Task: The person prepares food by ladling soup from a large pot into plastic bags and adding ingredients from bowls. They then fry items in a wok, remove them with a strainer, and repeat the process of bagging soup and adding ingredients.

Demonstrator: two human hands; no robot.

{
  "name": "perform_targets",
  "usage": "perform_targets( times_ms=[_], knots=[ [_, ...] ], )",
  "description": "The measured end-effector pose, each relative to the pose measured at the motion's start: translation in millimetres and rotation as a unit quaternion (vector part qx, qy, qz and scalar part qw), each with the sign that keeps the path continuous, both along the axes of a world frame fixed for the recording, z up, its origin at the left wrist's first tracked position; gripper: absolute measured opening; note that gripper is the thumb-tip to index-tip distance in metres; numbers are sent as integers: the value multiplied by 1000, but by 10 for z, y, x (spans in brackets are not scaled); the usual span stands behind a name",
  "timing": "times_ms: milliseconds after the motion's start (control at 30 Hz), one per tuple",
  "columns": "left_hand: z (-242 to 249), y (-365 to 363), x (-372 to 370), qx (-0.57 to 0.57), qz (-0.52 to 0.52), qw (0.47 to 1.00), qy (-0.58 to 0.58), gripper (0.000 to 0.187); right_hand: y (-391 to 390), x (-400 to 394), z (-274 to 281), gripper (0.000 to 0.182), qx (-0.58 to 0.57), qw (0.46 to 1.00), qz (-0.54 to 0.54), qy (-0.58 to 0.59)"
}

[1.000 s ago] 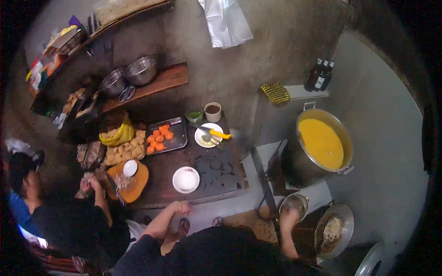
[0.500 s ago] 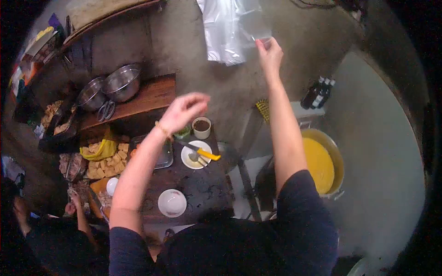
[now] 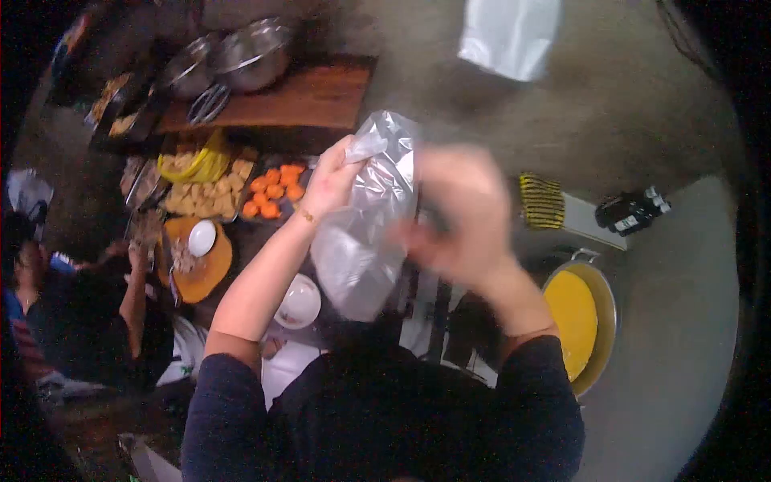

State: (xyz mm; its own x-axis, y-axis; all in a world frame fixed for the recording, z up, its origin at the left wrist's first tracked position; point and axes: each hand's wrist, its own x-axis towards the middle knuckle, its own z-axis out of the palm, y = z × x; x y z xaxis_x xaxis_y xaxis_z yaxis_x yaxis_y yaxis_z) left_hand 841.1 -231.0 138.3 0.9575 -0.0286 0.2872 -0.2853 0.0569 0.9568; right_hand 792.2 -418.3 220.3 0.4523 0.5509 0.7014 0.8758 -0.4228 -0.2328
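Note:
In front of my chest, my left hand (image 3: 332, 183) is closed on a clear plastic bag (image 3: 361, 261), gripping it near its upper part. The bag hangs loosely below those fingers, crinkled and shiny. Just to the right of it is my right hand (image 3: 462, 213), smeared by motion, so its fingers and anything in them cannot be made out. A white bowl (image 3: 299, 303) stands on the table beside the bag, below my left forearm.
At right stands a large pot (image 3: 610, 321) of yellow liquid, near dark bottles (image 3: 630, 212) and a yellow-black brush (image 3: 540, 201). Orange chunks (image 3: 273, 191), tan cubes (image 3: 205, 199) and a cutting board (image 3: 217, 277) lie left, beside a co-worker (image 3: 88, 321). More bags (image 3: 508, 40) hang on the wall.
A plastic bag is now in my left hand, away from the hanging bags. My right hand has come down from them towards my chest. The view has shifted.

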Motion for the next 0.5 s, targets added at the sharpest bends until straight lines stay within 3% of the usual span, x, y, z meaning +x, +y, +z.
perform_targets(
  times_ms=[67,133,167,233,267,300,333,400,433,467,500],
  knots=[
    [-206,228,-274,-75,-27,996,35,16,121,367,27,46,125,989,-66,43],
    [-327,509,-491,48,-7,999,11,16,458,612,-286,53,60,986,-4,158],
    [-373,580,-623,41,3,999,-6,15,672,664,-467,53,20,950,97,296],
    [-608,777,-777,-4,31,998,46,16,893,718,-759,29,-82,857,182,475],
    [-755,882,-805,-52,44,994,87,17,997,680,-873,15,-91,877,146,448],
    [-899,1056,-839,37,135,989,56,17,1088,697,-1097,17,-71,849,132,506],
    [-1156,1245,-813,-80,136,975,158,15,1142,724,-1364,20,-49,819,114,561],
    [-1091,1463,-909,-145,142,955,217,13,1217,745,-1796,17,-102,810,166,553],
    [-1179,1534,-897,-203,150,937,242,14,1310,720,-1792,19,-197,816,133,526],
    [-1261,1626,-889,-205,147,935,248,14,1372,681,-1774,19,-198,813,129,531],
    [-1339,1754,-875,-184,138,940,251,14,1433,660,-1719,13,-122,775,124,607]
  ],
)
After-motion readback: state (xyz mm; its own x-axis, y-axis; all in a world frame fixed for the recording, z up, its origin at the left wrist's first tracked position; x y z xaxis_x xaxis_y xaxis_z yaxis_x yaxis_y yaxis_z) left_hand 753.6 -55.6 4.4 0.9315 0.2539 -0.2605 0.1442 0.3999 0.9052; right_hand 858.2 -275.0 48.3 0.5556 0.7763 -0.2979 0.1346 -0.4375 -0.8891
